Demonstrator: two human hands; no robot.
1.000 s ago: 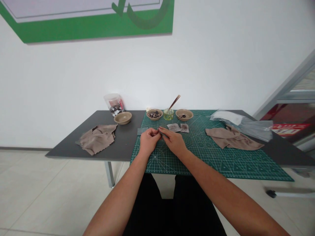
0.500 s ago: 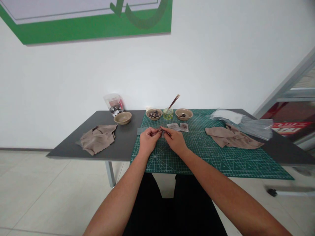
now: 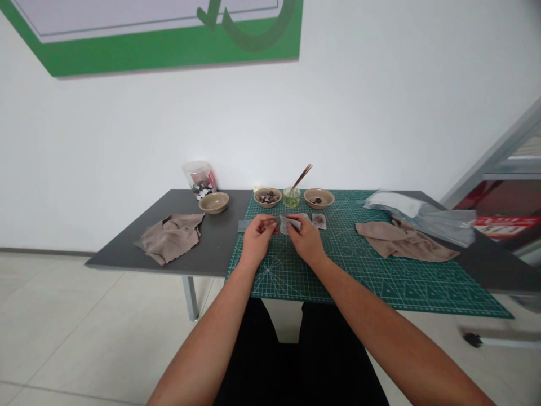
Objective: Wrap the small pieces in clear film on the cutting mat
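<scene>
My left hand (image 3: pixel 257 237) is over the green cutting mat (image 3: pixel 359 276), its thumb and fingers pinched around something small and dark that I cannot make out. Close beside it, my right hand (image 3: pixel 307 239) grips a grey, smudged square pad (image 3: pixel 288 224) between thumb and fingers. Whether the pad is cloth or paper is unclear. Another pad (image 3: pixel 319 220) with dark stains lies just beyond the right hand, and one more is partly hidden behind that hand. Left of my left hand, a grey-blue strip (image 3: pixel 243 226) rests on the mat.
Behind the hands stand a bowl of dark chips (image 3: pixel 267 198), a clear tub of yellowish liquid (image 3: pixel 291 197) with thin sticks, and a bowl (image 3: pixel 319 199) with few dark pieces. Leftward are another bowl (image 3: pixel 214 203), a jar (image 3: pixel 199 179) and brown cloth (image 3: pixel 171 237); rightward, cloth (image 3: pixel 406 239) and a plastic bag (image 3: pixel 422 214).
My hands, earlier together at the fingertips, have moved slightly apart. The grey pad now shows clearly in my right hand. The whole view has shifted slightly.
</scene>
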